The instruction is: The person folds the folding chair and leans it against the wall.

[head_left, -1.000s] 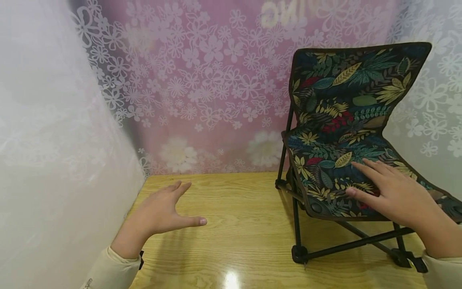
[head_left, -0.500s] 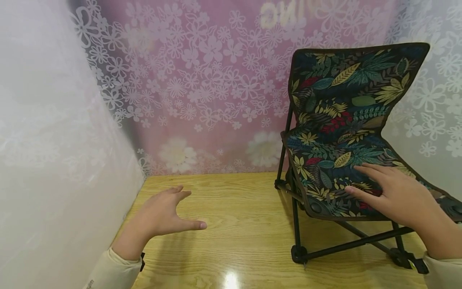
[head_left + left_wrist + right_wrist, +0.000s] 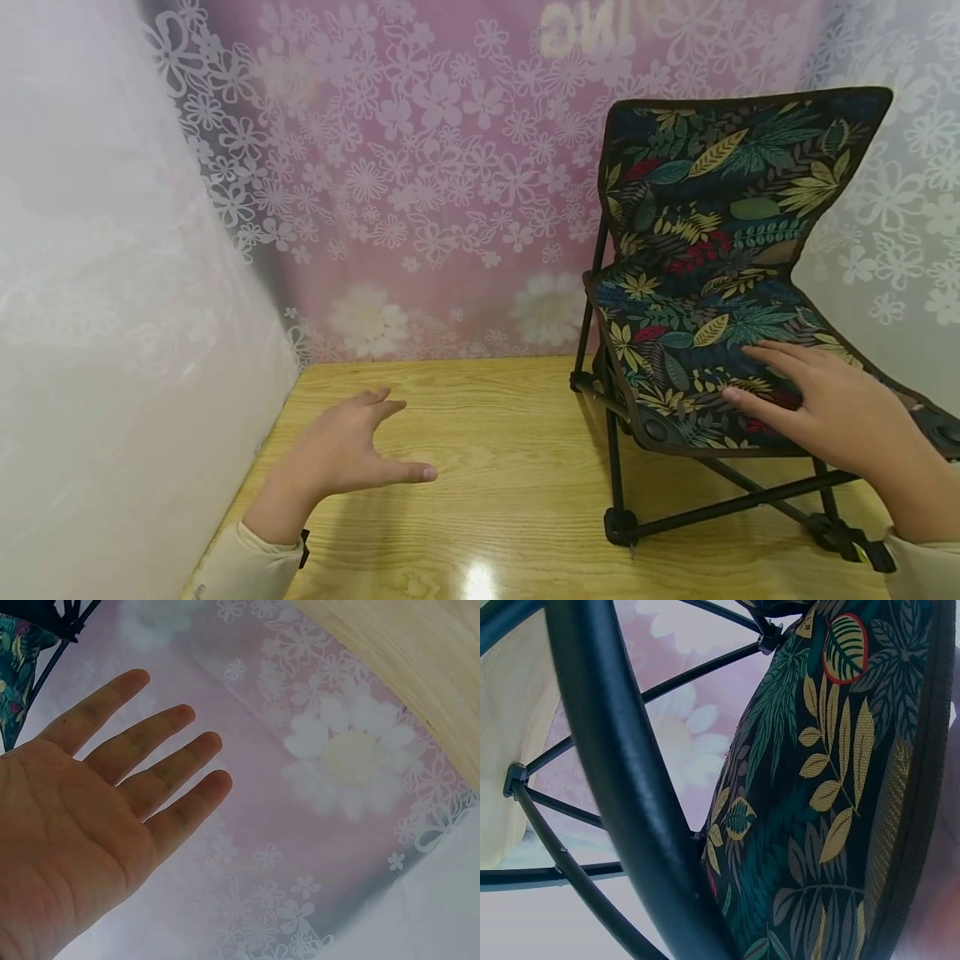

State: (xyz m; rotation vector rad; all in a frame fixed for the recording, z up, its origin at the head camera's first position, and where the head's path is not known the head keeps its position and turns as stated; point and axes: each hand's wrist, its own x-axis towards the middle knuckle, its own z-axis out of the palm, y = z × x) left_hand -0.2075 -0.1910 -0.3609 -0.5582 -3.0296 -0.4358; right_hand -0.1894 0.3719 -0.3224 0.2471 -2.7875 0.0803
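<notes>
A folding camping chair (image 3: 697, 342) with dark leaf-print fabric and black tubular legs stands unfolded at the right in the head view. My right hand (image 3: 840, 408) overlaps the front of its seat there, fingers extended and thumb apart. In the right wrist view the leaf-print fabric (image 3: 817, 795) and a thick black tube (image 3: 622, 780) fill most of the frame. To the left of the chair, my left hand (image 3: 337, 446) is held over the wooden surface with thumb and fingers spread. Its bare palm and straight fingers show in the left wrist view, gripping nothing.
Yellow wood-grain surface (image 3: 480, 433) extends beneath the chair and the left hand. Behind it hangs a pink curtain (image 3: 420, 200) with white flowers. A whitish sheet (image 3: 127, 275) borders the left side, and pale flowered sheeting (image 3: 907, 217) the right.
My left hand has lowered slightly, then shifted a little to the right. The right hand's fingers have dipped slightly over the seat. The chair stays in place.
</notes>
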